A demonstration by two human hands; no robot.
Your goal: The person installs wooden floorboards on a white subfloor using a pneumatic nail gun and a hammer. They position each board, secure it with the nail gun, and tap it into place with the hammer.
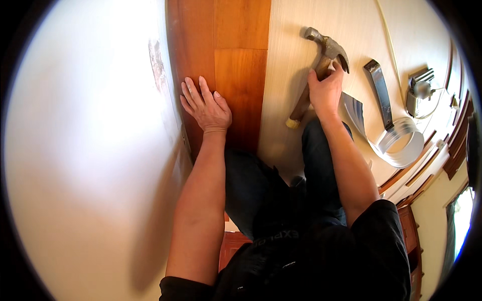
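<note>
My left hand lies flat on reddish-brown wooden floorboards, fingers spread toward the white wall. To the right, my right hand is closed around the wooden handle of a claw hammer. The hammer tilts, its metal head at the far end and a yellowish handle end nearer my knee. Pale, light-grained flooring lies beneath it. Whether the hammer rests on that surface or is slightly raised, I cannot tell.
A dark bent metal bar lies right of the hammer. Beside it is a loose coil of clear strip. Farther right sits a metal power tool with a pale cord. The white wall borders the boards at left; wood planks lie at right.
</note>
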